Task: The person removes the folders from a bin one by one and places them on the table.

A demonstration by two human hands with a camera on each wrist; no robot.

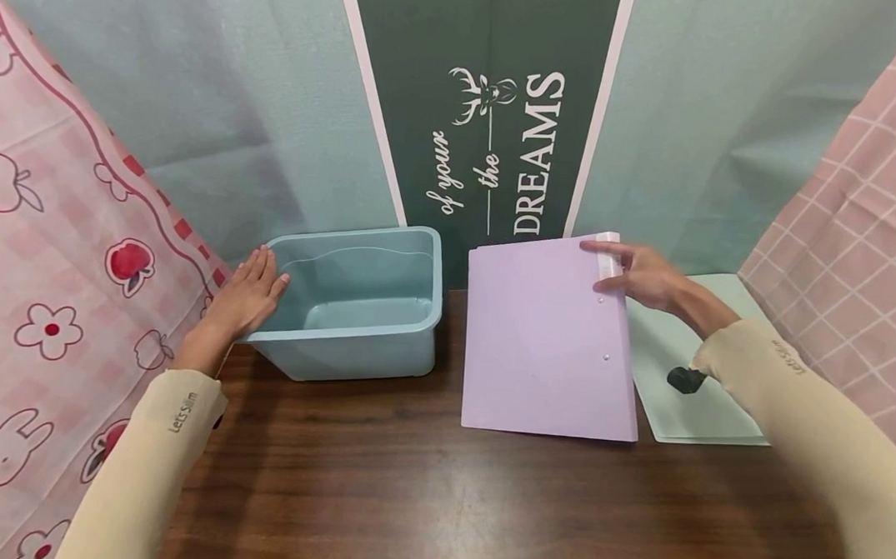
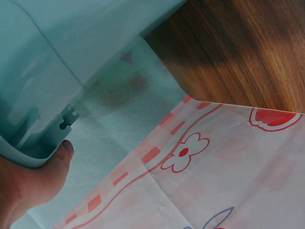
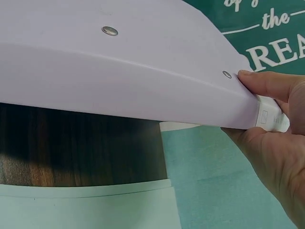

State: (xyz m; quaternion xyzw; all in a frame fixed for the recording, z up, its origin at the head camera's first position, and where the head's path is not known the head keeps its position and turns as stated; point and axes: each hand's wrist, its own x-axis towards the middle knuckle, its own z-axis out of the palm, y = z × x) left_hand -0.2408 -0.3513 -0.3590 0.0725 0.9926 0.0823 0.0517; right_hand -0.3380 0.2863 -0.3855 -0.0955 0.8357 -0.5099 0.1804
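In the head view, my left hand (image 1: pixel 248 296) rests on the left rim of a pale blue plastic bin (image 1: pixel 347 354), fingers fairly straight along it. The left wrist view shows a fingertip (image 2: pixel 67 151) beside the rim's notched underside. My right hand (image 1: pixel 647 276) pinches the upper right corner of a lilac binder (image 1: pixel 543 342), thumb on one side and fingers on the other. That binder is tilted, with metal rivets and a white label (image 3: pixel 271 114) at the end of its spine. Its far side is hidden.
A mint green folder (image 1: pixel 701 416) lies on the brown wooden table (image 1: pixel 409 478) under my right forearm. Patterned cloths hang at left (image 1: pixel 48 329) and right (image 1: pixel 871 223). Behind the bin is a blue-green backdrop (image 1: pixel 276 97) with a dark lettered panel.
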